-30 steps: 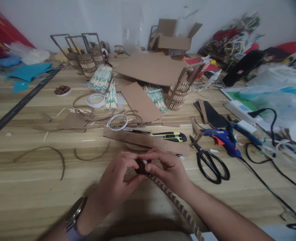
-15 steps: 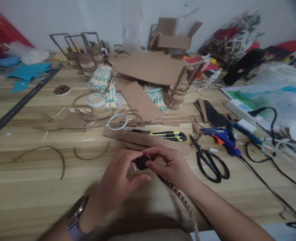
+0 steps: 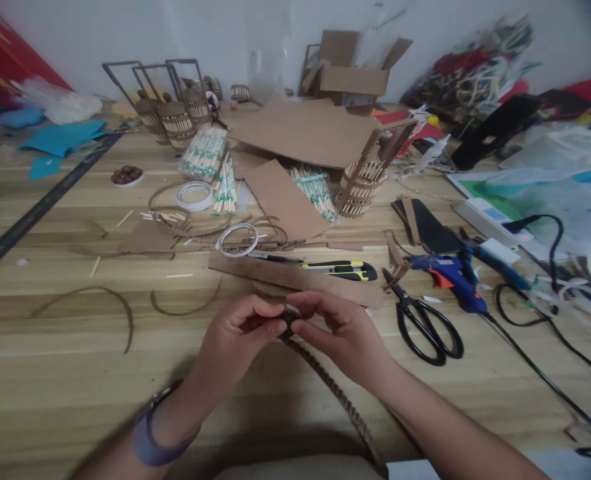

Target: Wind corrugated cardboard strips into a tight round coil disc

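Between my hands is a small dark brown coil of corrugated cardboard (image 3: 289, 316). Its loose end, a long ridged cardboard strip (image 3: 336, 387), trails down to the lower right. My left hand (image 3: 238, 340) pinches the coil from the left with thumb and fingertips. On the other side, my right hand (image 3: 348, 337) grips it between thumb and fingers. The fingertips hide part of the coil. Just beyond the hands lies a flat cardboard strip (image 3: 295, 277), with a yellow-and-black utility knife (image 3: 343, 269) behind it. Scissors (image 3: 428, 327) with black handles lie right of my right hand.
A blue glue gun (image 3: 450, 277) with its cord is at the right. Tape rolls (image 3: 238, 240), curved cardboard strips (image 3: 129, 320) and bundled sticks (image 3: 203, 153) are scattered about. A small stick-sided bucket (image 3: 360, 190) stands before a large cardboard sheet (image 3: 305, 130); similar buckets (image 3: 178, 127) stand back left.
My left thumb and fingers have closed onto the coil, where before the thumb was held away. The left wrist has turned, and the trailing strip has swung leftward. The view has shifted slightly.
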A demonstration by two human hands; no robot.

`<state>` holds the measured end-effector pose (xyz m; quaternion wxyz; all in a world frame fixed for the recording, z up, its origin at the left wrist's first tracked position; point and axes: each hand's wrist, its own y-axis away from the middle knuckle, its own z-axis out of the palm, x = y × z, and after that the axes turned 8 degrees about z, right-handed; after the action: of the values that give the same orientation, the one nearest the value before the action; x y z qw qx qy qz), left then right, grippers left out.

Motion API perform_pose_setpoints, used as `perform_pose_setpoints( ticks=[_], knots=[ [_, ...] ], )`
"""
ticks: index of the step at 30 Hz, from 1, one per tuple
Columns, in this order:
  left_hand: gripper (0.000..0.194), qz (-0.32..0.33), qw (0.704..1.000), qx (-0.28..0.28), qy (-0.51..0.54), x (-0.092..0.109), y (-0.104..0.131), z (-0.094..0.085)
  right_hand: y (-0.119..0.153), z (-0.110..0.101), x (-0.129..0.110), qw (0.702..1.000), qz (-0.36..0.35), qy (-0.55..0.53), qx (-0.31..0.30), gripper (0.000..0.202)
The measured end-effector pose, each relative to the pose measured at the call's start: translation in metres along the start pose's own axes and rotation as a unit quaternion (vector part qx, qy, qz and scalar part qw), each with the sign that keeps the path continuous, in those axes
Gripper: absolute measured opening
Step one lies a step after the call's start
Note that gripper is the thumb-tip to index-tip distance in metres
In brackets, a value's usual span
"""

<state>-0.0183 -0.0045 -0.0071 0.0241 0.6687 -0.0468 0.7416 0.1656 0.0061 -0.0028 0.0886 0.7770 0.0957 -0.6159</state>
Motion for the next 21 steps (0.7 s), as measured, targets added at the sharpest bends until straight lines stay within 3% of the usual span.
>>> perform_pose_setpoints(
  ticks=[10, 14, 21],
  knots=[
    [0.026, -0.068, 0.997, -0.004, 0.039, 0.001, -0.006, -0.003, -0.006, -0.013, 0.000, 0.984, -0.089, 0.108, -0.109, 0.038],
    [0.035, -0.087, 0.996, -0.024, 0.022, 0.005, -0.007, -0.003, -0.004, -0.014, -0.001, 0.973, -0.094, 0.142, -0.154, 0.040],
    [0.038, -0.141, 0.986, -0.075, 0.047, 0.007, -0.006, -0.002, -0.006, -0.018, -0.006, 0.955, -0.116, 0.162, -0.218, 0.032]
  ],
)
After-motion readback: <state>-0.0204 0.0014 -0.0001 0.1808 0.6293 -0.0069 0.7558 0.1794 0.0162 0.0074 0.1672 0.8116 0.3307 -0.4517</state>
